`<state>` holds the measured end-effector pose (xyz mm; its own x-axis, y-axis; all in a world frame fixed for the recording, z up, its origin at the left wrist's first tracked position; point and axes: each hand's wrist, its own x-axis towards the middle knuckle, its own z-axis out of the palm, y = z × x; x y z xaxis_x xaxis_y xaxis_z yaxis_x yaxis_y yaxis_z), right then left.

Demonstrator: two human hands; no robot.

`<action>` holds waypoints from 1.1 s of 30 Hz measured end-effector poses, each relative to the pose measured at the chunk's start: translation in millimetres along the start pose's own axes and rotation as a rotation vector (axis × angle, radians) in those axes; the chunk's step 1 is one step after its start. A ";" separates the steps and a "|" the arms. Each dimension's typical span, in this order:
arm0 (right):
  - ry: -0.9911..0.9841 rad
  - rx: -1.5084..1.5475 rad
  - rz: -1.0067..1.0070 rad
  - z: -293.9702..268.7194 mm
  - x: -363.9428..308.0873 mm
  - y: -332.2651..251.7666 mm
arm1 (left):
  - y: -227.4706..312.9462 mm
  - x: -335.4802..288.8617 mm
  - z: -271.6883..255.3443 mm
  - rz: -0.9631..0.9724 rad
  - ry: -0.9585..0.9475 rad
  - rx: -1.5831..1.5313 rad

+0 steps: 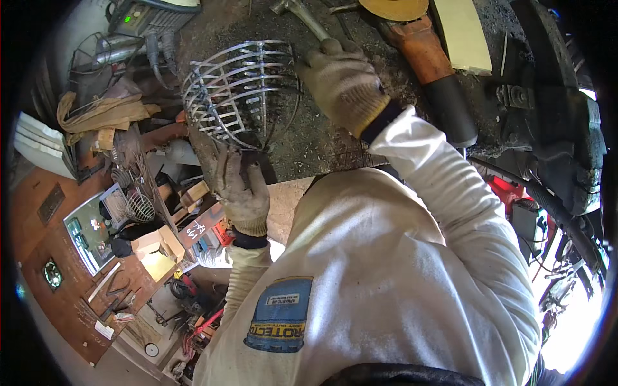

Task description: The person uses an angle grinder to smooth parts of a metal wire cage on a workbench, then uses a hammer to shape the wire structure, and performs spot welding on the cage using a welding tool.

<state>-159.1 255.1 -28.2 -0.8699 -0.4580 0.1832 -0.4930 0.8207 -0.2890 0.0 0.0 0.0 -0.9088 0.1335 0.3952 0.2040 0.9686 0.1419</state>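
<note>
A curved metal grille of welded bars (239, 86), shaped like a helmet face guard, lies on the dark, gritty workbench (301, 145). At its near rim is my left hand (242, 193) in a knitted work glove, fingers gripping the edge; the fingertips are partly hidden. My right hand (341, 82), gloved too, is wrapped round the handle of a hammer (308, 19), whose head points to the far left. The right hand is just right of the grille.
An orange angle grinder (421, 48) with a black grip lies right of my right hand, near a pale yellow sheet (462, 35). Far left stand a welding machine (151, 19) and a brown cloth (106, 114). A lower wooden table (48, 212) holds a cardboard box (158, 249).
</note>
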 end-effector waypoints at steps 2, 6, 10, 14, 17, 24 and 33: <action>-0.093 -0.076 -0.007 -4.2 15.7 3.7 | 5.0 8.7 1.3 0.010 0.003 0.030; 0.692 -1.231 0.243 61.6 15.5 5.6 | 14.9 -8.6 -5.8 -0.024 0.039 -0.050; 0.018 -0.261 -0.016 25.9 31.8 19.8 | 15.8 -20.8 -3.3 -0.086 0.007 -0.070; 0.209 -0.156 0.096 -9.5 18.5 15.8 | 16.8 -24.8 -5.0 -0.058 0.009 -0.103; 0.137 -0.010 0.138 -31.6 -8.9 -5.9 | 16.8 -44.3 -4.3 -0.151 0.021 -0.137; 0.441 -0.093 0.452 -90.2 -118.0 49.3 | 41.7 -28.7 -5.6 -0.012 -0.077 -0.191; -0.062 0.087 0.769 -107.4 -116.0 51.4 | 79.5 11.1 9.6 0.183 -0.072 -0.405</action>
<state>-81.7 387.1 36.6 -0.9662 0.2088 -0.1510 0.2521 0.8871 -0.3866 2.7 80.5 7.0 -0.8647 0.3230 0.3846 0.4766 0.7693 0.4255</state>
